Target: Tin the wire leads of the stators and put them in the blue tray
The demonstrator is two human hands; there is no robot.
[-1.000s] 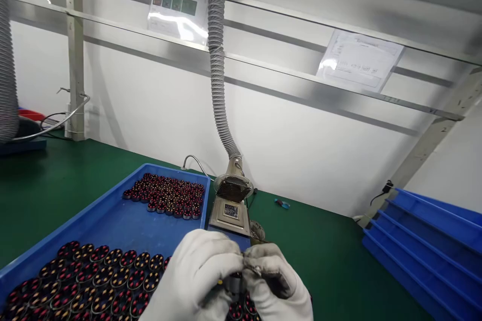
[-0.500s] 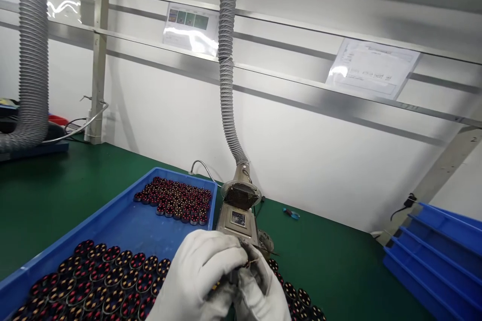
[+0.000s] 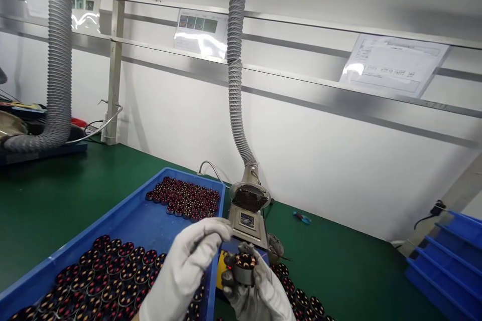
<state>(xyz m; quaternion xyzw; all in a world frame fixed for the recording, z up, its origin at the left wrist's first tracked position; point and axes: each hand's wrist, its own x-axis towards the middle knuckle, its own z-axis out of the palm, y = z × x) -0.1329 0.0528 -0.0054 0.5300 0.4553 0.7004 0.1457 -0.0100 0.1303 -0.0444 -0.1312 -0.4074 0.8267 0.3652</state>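
My right hand (image 3: 259,286), in a white glove with grey fingertips, grips a motor stator (image 3: 244,275): a short dark metal ring with copper-coloured windings on its upper face. My left hand (image 3: 192,261), gloved too, is raised just left of it, apart from the stator. Its thumb and fingers are drawn together in a pinch; whether something thin is between them cannot be seen. Behind the hands stands a metal box-shaped device (image 3: 248,223) with a small square opening on top. Many similar stators (image 3: 113,276) stand in rows in the blue tray (image 3: 143,233) at left.
A hood (image 3: 250,193) on a grey flexible duct (image 3: 235,60) hangs over the device. More stators (image 3: 301,301) stand on the green table (image 3: 339,261) at right. Blue stacked trays (image 3: 448,266) are at the far right. A small blue-handled tool (image 3: 302,217) lies behind.
My hands were together around the part. The left has moved away to the left, and the stator now shows in my right hand. The view has shifted slightly left.
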